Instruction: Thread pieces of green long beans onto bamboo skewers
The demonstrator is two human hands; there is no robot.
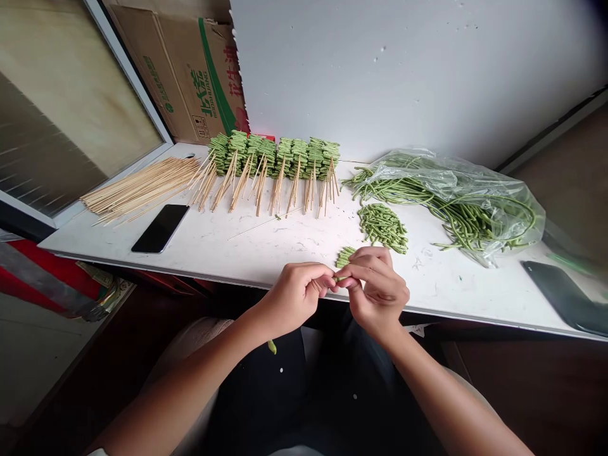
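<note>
My left hand (297,294) and my right hand (377,288) meet at the front edge of the white table (247,244), fingers pinched together on a short piece of green bean between them. Whether a skewer is in the grip is hidden. A small bunch of cut bean pieces (344,255) lies just beyond my fingers. Farther back sits a larger pile of cut beans (382,225). A row of finished bean skewers (275,161) lines the back, with a lone bamboo stick (261,226) in front.
Loose bamboo skewers (140,185) lie at the left beside a black phone (160,228). A clear plastic bag of long beans (456,199) fills the right side. A dark flat object (565,294) sits far right. A cardboard box (190,69) stands behind. One bean piece (272,346) lies on my lap.
</note>
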